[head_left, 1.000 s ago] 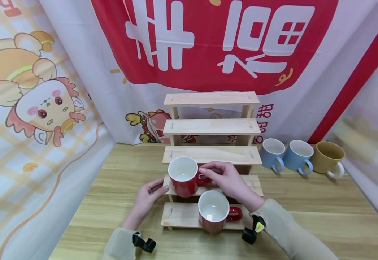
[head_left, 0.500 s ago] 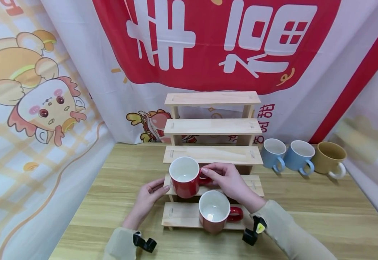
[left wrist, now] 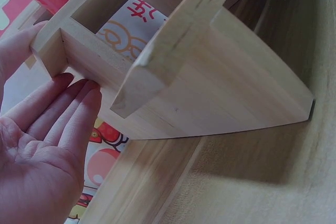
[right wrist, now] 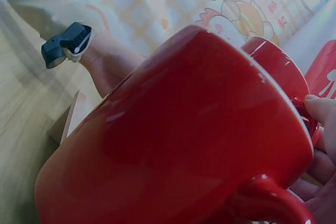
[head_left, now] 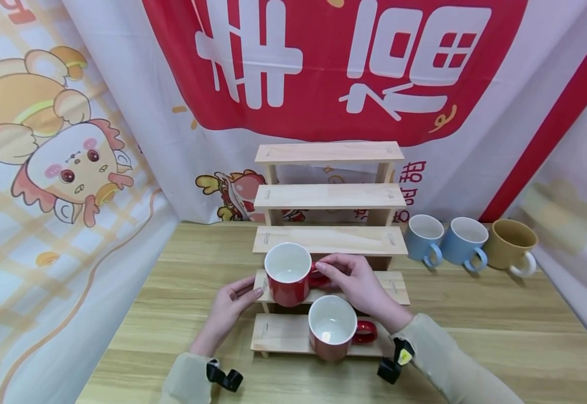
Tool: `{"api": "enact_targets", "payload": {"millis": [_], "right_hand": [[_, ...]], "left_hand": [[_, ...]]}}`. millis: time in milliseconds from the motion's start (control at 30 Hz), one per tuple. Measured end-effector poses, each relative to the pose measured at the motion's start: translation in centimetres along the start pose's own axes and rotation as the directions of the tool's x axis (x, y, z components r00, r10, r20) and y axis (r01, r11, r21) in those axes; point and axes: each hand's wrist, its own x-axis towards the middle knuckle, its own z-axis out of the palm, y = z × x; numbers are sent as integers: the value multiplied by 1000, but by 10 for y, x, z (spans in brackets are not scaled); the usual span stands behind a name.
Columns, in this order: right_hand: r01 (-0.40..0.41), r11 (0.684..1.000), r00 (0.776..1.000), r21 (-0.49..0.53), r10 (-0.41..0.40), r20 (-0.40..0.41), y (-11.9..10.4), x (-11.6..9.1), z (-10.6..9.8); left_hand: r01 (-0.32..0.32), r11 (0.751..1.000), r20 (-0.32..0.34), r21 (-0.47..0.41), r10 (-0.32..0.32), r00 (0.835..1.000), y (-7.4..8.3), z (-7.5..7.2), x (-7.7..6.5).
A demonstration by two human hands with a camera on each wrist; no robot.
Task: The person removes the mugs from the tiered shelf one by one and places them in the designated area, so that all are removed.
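A red mug (head_left: pixel 287 285) with a white inside stands upright toward the left of the second step of a wooden stepped stand (head_left: pixel 331 242). My right hand (head_left: pixel 356 279) pinches its handle between thumb and fingers. At the left end of that same step, my left hand (head_left: pixel 234 306) holds the board's end, thumb at its upper edge and fingertips against the underside (left wrist: pixel 79 72). On the lowest step, another red mug (head_left: pixel 331 336) stands with its handle to the right. It fills much of the right wrist view, in front of the held mug (right wrist: pixel 278 66).
Two light blue mugs (head_left: pixel 421 247) and a tan mug (head_left: pixel 506 252) with a white handle stand in a row at the back right of the wooden table (head_left: pixel 182 269). A printed cloth (head_left: pixel 137 112) hangs behind and along the sides.
The red mug on the second step has slid slightly to the right, with my right hand on its handle. My left hand stays at the board's end.
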Motion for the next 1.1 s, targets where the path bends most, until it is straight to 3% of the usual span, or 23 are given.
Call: {"api": "enact_targets", "payload": {"millis": [533,767,1100], "right_hand": [[52,997,997,-55,-55,-51,-3,-5,2],[96,995,994,19,-95,-45,-16,-9,-2],[192,980,968,44,-182,-170,-37,-19,-24]], "left_hand": [[20,1000,12,-12,-20,1000,-1,-2,1],[14,1000,16,-10,-14,1000,-3,-2,1],[12,1000,12,-19,-12,1000,-2,-1,0]]}}
